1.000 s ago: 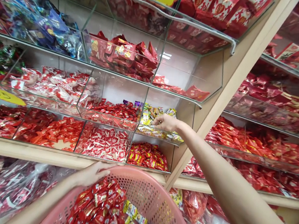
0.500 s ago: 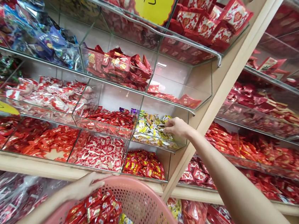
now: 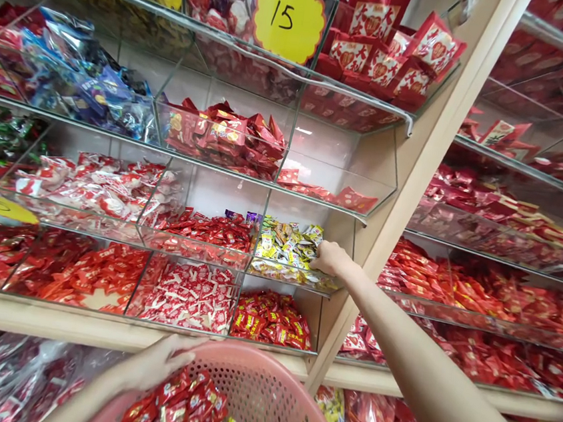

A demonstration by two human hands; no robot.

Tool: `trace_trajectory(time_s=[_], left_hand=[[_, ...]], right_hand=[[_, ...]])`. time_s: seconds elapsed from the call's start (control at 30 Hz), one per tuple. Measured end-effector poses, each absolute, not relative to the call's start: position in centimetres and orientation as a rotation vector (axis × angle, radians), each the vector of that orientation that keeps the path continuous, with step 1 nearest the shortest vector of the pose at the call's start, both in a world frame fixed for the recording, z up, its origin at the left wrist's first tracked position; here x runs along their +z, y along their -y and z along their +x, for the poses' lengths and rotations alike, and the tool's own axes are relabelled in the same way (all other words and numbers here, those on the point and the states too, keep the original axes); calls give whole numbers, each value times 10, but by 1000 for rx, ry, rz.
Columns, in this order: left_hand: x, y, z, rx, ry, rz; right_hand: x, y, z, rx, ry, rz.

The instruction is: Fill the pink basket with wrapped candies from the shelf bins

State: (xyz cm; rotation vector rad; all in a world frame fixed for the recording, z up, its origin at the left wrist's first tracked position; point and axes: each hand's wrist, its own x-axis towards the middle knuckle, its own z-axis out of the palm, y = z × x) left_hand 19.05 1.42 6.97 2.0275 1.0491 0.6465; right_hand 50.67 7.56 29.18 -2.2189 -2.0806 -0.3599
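On the wooden shelf unit [image 3: 73, 324], divided by clear panels: in the lowest row, from right to left, red-and-yellow packets [image 3: 272, 321], red-and-white sweets [image 3: 197, 296], orange-red packets [image 3: 104, 271]. Directly above, in same order: yellow-and-white packets [image 3: 285, 245], small red packets [image 3: 213, 233], white-and-red packets [image 3: 97, 188].

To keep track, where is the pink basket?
In the head view, the pink basket is bottom centre, near the wooden ledge, the left hand at its rim.
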Motion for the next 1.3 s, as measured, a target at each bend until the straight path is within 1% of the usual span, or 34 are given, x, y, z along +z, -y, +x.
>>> trace_trajectory(time_s=[0.17, 0.23, 0.27, 0.3, 0.4, 0.43, 0.47, 0.5, 0.57, 0.67, 0.8, 0.9, 1.0, 1.07, 1.23, 1.3], left_hand=[[71, -13, 191, 616, -1028, 2027], [71, -14, 191, 615, -1026, 2014], [71, -14, 192, 618, -1027, 2010], [71, -14, 192, 622, -1025, 2009], [71, -15, 192, 641, -1019, 2015], [71, -15, 192, 647, -1024, 2015], [71, -15, 192, 647, -1030, 2014], [71, -14, 193, 644, -1037, 2013], [72, -14, 193, 632, -1049, 2009], [73, -13, 192, 620, -1032, 2028], [74, -14, 193, 615, -988, 2051], [74, -14, 194, 613, -1004, 2039], [75, -13, 195, 608, -1049, 2016], [76, -12, 195, 603, -1061, 2013], [76, -13, 194, 595, -1066, 1996], [75, -14, 194, 599, -1045, 1986]], right_hand=[[299, -68, 508, -454, 2070, -2178], [307, -65, 510, -417, 2041, -2116], [311, -64, 511, -320, 2018, -2071], [314, -63, 512, -151, 1990, -2009], [315, -62, 512, 582, 1847, -1730], [312, -63, 513, 758, 1793, -1654], [307, -64, 513, 844, 1766, -1614], [302, -66, 514, 842, 1768, -1616], [293, -69, 516, 691, 1806, -1677], [290, -72, 519, 363, 1910, -1736], [298, -74, 521, -225, 2125, -1737], [298, -76, 520, -399, 2243, -1736], [291, -78, 520, -435, 2345, -1728], [288, -79, 520, -377, 2381, -1733], [289, -82, 526, -5, 2337, -1729], [289, -84, 528, 76, 2330, -1708]])
